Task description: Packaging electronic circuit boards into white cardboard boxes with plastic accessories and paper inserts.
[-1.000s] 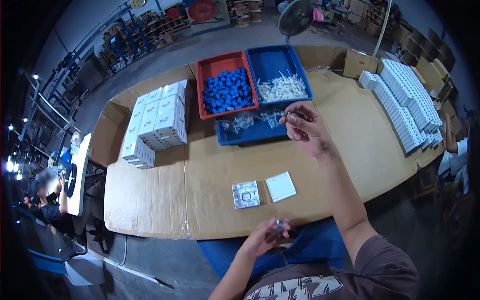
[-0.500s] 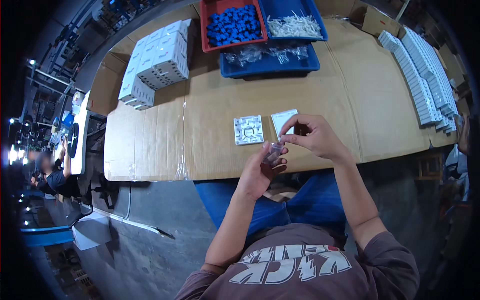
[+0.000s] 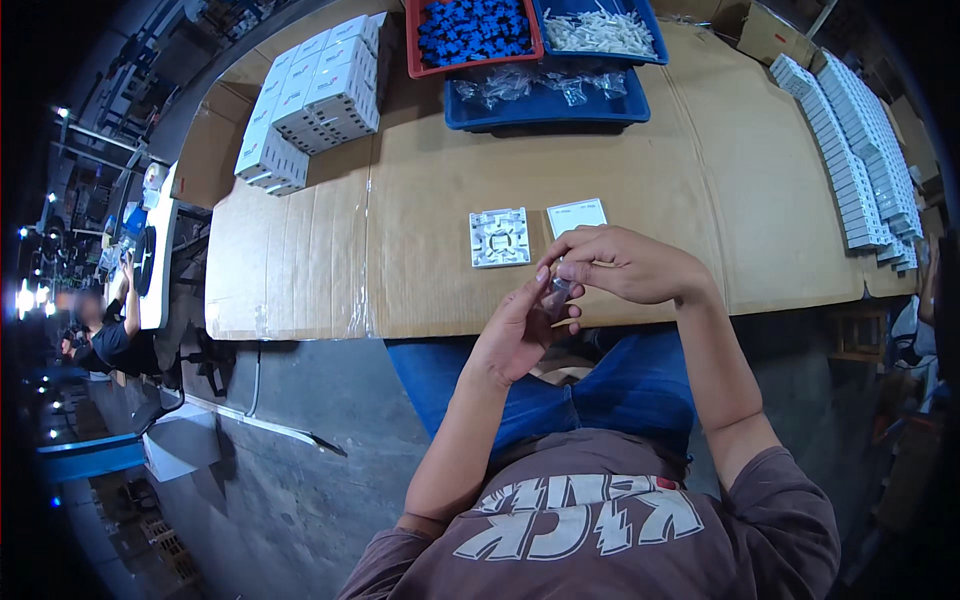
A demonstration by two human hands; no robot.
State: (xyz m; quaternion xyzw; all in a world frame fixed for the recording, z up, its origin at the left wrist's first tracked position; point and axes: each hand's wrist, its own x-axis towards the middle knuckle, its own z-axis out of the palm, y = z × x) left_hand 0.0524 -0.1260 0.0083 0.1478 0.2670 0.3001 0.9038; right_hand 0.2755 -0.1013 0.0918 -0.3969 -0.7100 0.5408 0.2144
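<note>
A small clear plastic bag (image 3: 556,297) is held between my two hands, just above the table's near edge. My left hand (image 3: 518,328) grips it from the left, thumb on top. From the right, my right hand (image 3: 622,266) pinches its upper end, the fingertips of both hands nearly meeting. What the bag contains is too small and covered to make out. Beyond my hands lies a square white plastic part (image 3: 499,238) with a round opening in its middle. Beside it, partly covered by my right hand, is a flat white square piece (image 3: 578,215).
At the back are a red bin (image 3: 411,40) of blue parts, a blue bin (image 3: 660,52) of white pieces and a blue tray (image 3: 545,122) of clear bags. White boxes (image 3: 325,95) are stacked left; white square parts (image 3: 845,170) stand in rows right. Another person (image 3: 115,340) works far left.
My right hand has turned and its fingers have come closer to my left fingertips over the bag. The whole table appears slightly higher in view.
</note>
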